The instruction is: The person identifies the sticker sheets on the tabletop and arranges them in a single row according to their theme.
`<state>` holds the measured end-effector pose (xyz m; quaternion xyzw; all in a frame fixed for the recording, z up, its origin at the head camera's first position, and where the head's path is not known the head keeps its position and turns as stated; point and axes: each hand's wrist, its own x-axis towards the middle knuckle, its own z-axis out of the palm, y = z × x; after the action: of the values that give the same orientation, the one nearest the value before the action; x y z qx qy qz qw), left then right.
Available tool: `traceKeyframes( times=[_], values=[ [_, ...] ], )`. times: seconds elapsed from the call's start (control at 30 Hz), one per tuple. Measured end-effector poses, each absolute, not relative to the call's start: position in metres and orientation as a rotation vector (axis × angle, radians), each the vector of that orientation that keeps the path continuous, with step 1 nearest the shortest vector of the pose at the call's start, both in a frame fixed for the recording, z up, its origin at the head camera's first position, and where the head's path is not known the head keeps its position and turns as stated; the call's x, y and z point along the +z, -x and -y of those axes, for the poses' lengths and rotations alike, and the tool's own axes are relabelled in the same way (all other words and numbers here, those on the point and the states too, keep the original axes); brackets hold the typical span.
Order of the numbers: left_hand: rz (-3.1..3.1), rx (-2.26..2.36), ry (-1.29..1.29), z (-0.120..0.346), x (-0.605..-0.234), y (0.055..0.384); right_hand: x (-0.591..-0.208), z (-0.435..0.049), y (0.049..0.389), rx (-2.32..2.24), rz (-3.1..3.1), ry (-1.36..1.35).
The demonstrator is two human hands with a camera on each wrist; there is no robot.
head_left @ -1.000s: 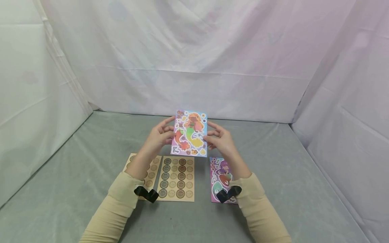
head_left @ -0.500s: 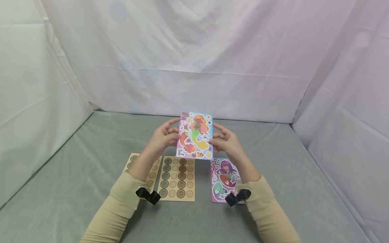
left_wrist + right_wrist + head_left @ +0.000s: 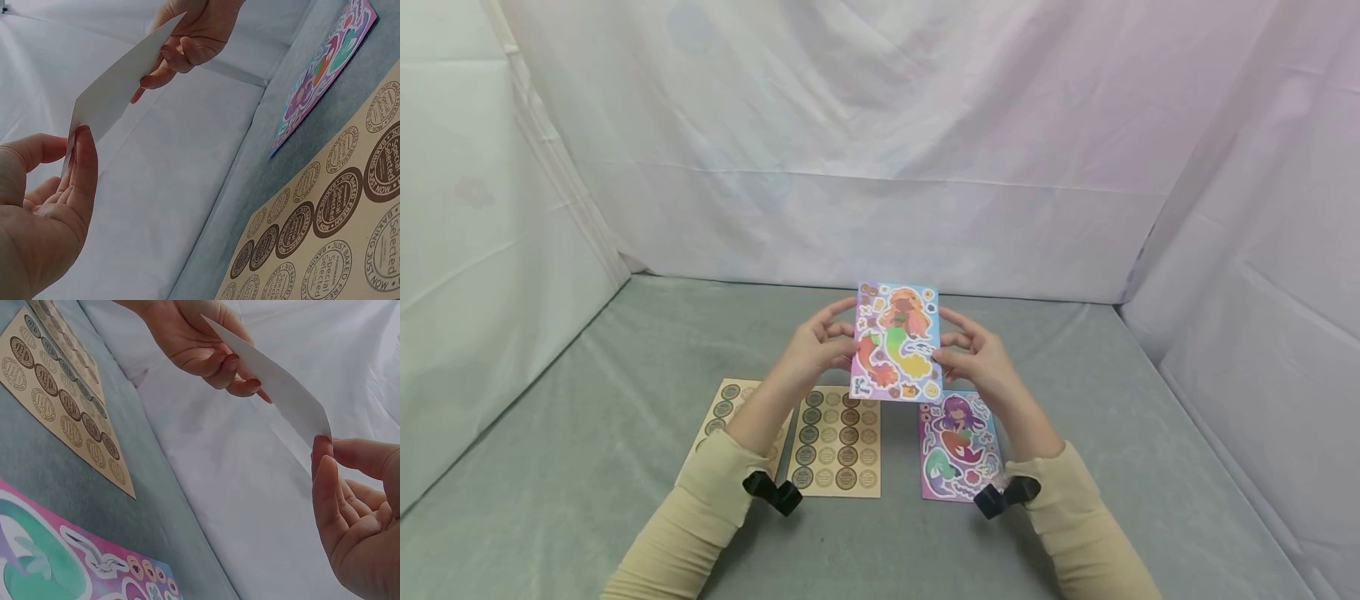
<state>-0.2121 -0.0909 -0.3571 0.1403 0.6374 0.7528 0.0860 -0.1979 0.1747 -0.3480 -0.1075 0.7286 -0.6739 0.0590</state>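
Note:
A mermaid sticker sheet with an orange-haired figure is held up above the table between both hands. My left hand pinches its left edge between thumb and fingers. On the opposite edge my right hand pinches it the same way. Both wrist views show the plain white back of the sheet, slightly bowed. Below my right forearm lies a second mermaid sheet with a purple-haired figure. Two tan sheets of round brown stickers lie by my left forearm, one sheet in full view, the other partly covered.
A grey cloth covers the table. Pale draped fabric walls it in at the back and on both sides. A black strap mount sits at each wrist, over beige sleeves.
Both hands have carried the held mermaid sheet to the right and slightly nearer. More of the purple-haired sheet and of the left tan sheet now shows.

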Motion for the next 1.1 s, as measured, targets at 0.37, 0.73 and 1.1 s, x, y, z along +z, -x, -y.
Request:
traceKeyframes(
  times=[0.37,0.73,1.1],
  values=[
    [-1.876,2.227,-0.496,0.082,-0.361,0.208,-0.35,-0.185,0.19,-2.022,-2.234,0.293],
    [-1.869,2.186,-0.496,0.074,-0.363,0.203,-0.355,-0.198,0.186,-2.013,-2.229,0.274],
    [-1.861,2.134,-0.506,0.063,-0.37,0.198,-0.36,-0.211,0.181,-1.961,-2.25,0.237]
  ],
)
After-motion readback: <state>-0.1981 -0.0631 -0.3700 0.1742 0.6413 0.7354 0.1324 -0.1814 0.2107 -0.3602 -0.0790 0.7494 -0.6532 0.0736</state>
